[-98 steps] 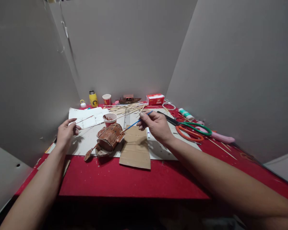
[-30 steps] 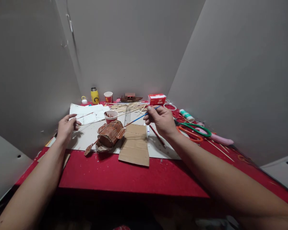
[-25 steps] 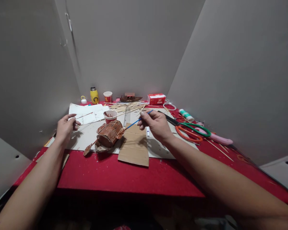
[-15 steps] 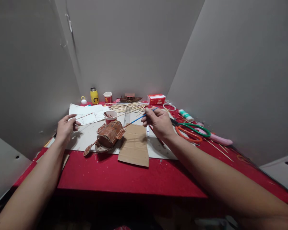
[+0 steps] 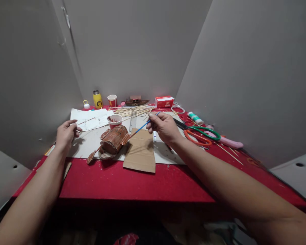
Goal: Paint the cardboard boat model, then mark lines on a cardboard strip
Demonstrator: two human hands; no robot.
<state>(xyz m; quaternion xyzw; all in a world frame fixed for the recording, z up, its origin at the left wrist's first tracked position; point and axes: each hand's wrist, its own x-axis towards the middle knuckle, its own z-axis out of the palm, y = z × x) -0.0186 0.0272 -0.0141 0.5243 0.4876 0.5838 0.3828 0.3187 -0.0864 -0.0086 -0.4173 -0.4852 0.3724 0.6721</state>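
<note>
By the right hand a brush with a blue handle is gripped between the thumb and the curled fingers. Its brown end is pointed away to the left and down, to a brown side piece of a small model; whether this piece is touched cannot be told. The model, which is covered with narrow reddish-brown strips, is placed between the two hands, to the left of the right one and nearer to the person.

The left hand is half open, with the fingers bent. A thin brown stick is seen at its fingertips, over a sheet of paper with drawn lines; it cannot be told if it is pinched there or only lies behind them.

Between the hands, just beyond the model, a paper cup with brown stains inside is seen. Below and left of the right hand, a piece of cardboard is laid beside the model. Under the right hand, a white marker is partly seen. To the right of this hand, large scissors with green and orange handles are placed. Beyond both hands, many pale sticks are heaped.
</note>
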